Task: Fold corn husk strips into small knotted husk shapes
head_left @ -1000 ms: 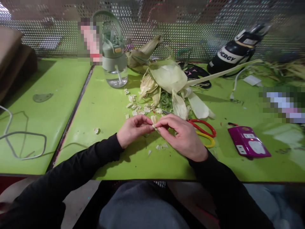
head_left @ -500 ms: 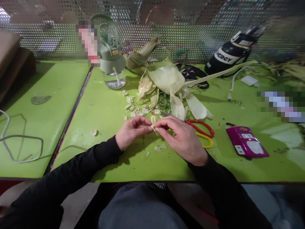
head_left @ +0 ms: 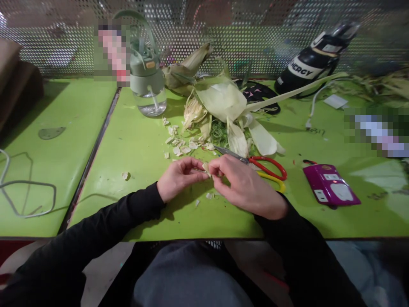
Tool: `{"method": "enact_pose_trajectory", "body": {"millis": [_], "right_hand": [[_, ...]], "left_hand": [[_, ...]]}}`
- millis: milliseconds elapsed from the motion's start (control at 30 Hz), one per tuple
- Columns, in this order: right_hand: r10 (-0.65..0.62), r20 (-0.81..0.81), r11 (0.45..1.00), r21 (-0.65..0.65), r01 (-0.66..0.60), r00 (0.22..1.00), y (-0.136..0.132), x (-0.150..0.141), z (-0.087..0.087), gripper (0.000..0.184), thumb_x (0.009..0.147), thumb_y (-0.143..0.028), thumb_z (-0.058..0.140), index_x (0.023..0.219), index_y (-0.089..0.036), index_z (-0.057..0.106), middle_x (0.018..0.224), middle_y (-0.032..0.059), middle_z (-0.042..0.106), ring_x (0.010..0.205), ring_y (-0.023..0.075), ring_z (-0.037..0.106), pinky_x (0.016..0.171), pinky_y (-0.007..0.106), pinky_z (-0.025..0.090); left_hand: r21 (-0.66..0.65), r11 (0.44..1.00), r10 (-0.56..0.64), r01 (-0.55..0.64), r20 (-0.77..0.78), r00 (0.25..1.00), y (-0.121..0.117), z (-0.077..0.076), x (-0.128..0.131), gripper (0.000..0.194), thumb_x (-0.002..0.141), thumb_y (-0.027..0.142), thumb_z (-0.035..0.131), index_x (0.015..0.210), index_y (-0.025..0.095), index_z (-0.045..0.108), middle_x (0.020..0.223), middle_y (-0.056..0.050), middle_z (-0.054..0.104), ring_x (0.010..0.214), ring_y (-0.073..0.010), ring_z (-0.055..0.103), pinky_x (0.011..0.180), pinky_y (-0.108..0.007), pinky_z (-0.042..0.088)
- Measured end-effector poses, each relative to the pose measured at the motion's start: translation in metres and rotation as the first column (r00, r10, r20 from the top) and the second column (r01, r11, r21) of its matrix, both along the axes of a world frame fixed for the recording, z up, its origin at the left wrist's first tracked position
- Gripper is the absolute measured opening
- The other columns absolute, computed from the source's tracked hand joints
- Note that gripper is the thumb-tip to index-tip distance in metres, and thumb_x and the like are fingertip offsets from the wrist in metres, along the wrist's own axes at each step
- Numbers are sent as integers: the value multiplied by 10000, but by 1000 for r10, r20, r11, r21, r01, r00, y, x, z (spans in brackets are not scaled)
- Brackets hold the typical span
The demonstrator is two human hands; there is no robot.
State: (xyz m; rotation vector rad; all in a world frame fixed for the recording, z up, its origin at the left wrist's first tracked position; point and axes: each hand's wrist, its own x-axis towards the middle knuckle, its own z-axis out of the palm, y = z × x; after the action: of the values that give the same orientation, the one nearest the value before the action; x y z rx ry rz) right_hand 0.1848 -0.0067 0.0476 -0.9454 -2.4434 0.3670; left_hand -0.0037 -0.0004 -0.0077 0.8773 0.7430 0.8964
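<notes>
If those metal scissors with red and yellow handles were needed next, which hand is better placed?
Probably the right hand: it is close beside the scissors, while the left hand is farther away and pinches a small, pale, papery scrap. The right fingertips are also at that scrap.

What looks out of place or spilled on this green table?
Pale scraps lie loose on the green table, and a single scrap sits apart at the left, looking stray. The black bottle appears to lean right, though lens distortion may explain that. I see no obvious damage.
</notes>
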Motion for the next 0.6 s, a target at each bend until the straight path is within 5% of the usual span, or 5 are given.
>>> {"method": "enact_pose_trajectory", "body": {"millis": [133, 433, 600], "right_hand": [[36, 24, 998, 48, -37, 999, 4, 5, 0, 124, 892, -78, 510, 915, -200, 518, 835, 48, 586, 812, 200, 561, 735, 332, 462], [-163, -158, 986, -1, 165, 974, 2, -1, -7, 129, 898, -128, 596, 914, -219, 507, 860, 25, 628, 822, 190, 612, 732, 329, 499], [-140, -119, 990, -38, 137, 983, 2, -1, -5, 119, 899, -144, 566, 901, -245, 504, 848, 29, 631, 808, 206, 635, 721, 354, 525]], "left_hand": [[-26, 1000, 7, -8, -32, 999, 0, 3, -1, 323, 671, 260, 894, 864, 115, 679, 804, -21, 717, 717, -93, 651, 727, -245, 510], [-91, 993, 76, -74, 15, 997, 0, 4, -1, 300, 677, 267, 893, 846, 124, 690, 767, -9, 717, 682, -83, 645, 726, -237, 500], [-96, 994, 55, -54, 3, 998, 0, 5, 2, 306, 667, 270, 897, 790, 109, 667, 711, -5, 695, 639, -71, 620, 694, -228, 488]]}}
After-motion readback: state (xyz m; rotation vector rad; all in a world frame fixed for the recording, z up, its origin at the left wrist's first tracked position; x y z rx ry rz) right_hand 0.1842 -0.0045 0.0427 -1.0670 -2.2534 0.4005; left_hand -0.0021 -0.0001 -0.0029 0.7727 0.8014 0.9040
